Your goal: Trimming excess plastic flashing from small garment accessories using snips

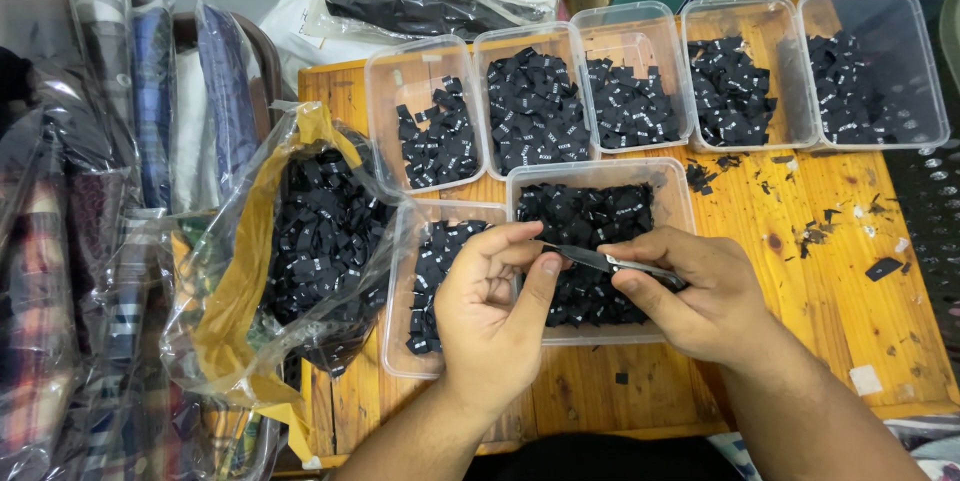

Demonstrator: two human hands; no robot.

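Note:
My left hand [490, 311] pinches something small between thumb and fingers; the item itself is hidden. My right hand [690, 291] grips a small metal cutting tool [600, 261], its tip meeting the left fingertips. Both hands hover over two clear plastic tubs, one [400, 341] on the left and one [680, 191] behind them, each holding several small black fabric labels [590, 216].
Several more clear tubs [385, 121] of black labels line the back of the wooden table [840, 281]. A crumpled plastic bag [240, 271] full of labels sits at left. Packaged folded garments [150, 91] stack at far left. Black scraps [815, 231] litter the right.

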